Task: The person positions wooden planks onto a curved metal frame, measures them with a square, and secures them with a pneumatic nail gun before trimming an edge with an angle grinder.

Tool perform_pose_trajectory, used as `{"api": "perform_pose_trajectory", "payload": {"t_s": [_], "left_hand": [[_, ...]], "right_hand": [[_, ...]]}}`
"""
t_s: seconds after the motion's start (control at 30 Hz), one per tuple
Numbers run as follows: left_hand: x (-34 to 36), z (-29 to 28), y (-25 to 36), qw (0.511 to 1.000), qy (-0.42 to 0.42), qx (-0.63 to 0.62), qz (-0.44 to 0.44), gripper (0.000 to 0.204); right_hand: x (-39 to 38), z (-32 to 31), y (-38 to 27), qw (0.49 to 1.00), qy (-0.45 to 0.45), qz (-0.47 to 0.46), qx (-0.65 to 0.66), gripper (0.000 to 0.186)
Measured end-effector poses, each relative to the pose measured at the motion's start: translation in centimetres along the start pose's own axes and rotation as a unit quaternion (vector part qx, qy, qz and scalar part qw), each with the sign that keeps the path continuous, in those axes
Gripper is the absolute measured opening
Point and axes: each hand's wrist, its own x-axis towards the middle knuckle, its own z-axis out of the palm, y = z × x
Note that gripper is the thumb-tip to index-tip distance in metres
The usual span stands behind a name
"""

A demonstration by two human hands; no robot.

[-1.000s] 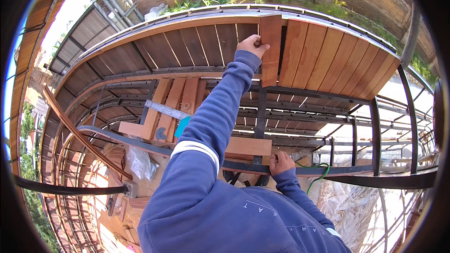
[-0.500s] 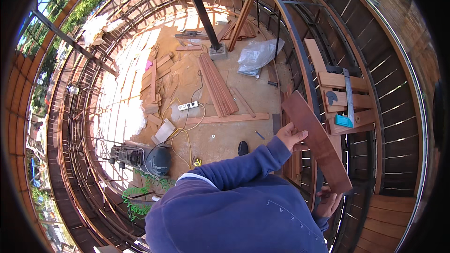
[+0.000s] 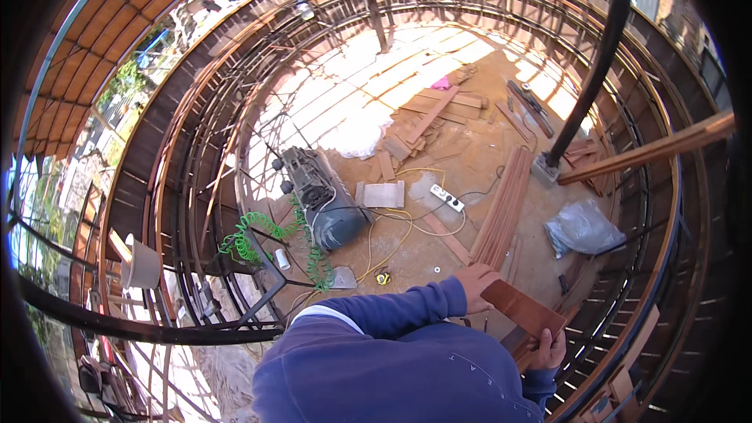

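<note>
A short, flat reddish-brown wooden board (image 3: 523, 309) is held in front of my body, tilted down toward the right. My left hand (image 3: 475, 285) grips its left end, and part of those fingers is hidden. At the opposite end, my right hand (image 3: 547, 350) has its fingers closed on the lower right edge. Beyond the board, a bundle of long wooden strips (image 3: 501, 211) lies on the floor.
An air compressor (image 3: 338, 219) with a coiled green hose (image 3: 258, 236) stands left. A white power strip (image 3: 446, 197), yellow tape measure (image 3: 382, 277) and clear plastic bag (image 3: 586, 227) lie on the floor. A dark post (image 3: 589, 78) rises at right; curved railings surround the space.
My view has swung to the left, so the compressor sits nearer the middle. The board has turned from steep to flatter, and both hands remain on it.
</note>
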Motion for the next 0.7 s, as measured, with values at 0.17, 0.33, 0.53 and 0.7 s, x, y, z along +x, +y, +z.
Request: {"api": "perform_pose_trajectory", "payload": {"t_s": [0.17,0.33,0.53,0.7], "left_hand": [[3.4,-1.5,-0.8,0.996,0.004,0.079,0.028,0.100],[4.0,-3.1,-4.1,0.990,0.033,0.047,-0.130,0.085],[4.8,-4.4,-8.6,0.959,0.105,0.064,-0.255,0.076],[8.1,-8.4,-13.0,0.941,0.136,0.065,-0.304,0.077]], "right_hand": [[8.6,4.3,0.9,0.984,-0.175,0.004,0.020,0.023],[17.1,9.6,0.3,0.945,-0.315,0.074,0.050,0.022],[24.7,15.8,-0.5,0.910,-0.383,0.150,0.045,0.019],[31.1,22.7,-0.9,0.897,-0.403,0.175,0.049,0.020]]}}
